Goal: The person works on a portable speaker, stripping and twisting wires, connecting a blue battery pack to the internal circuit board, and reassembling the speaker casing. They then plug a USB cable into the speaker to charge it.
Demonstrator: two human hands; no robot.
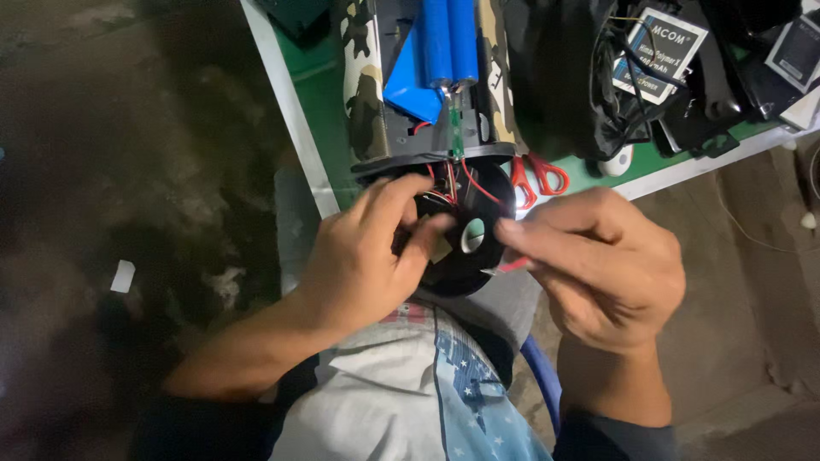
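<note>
Red scissors (538, 177) lie beside the speaker (465, 248) both hands grip.

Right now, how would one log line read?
left hand: grips black disc | right hand: pinches red wire | blue cells: behind

The left hand (363, 256) comes in from the lower left with its back up, and its fingers (401, 192) are bent and spread. The right hand (606, 265) comes in from the lower right, thumb and first finger pinched together, pointing left.
</note>
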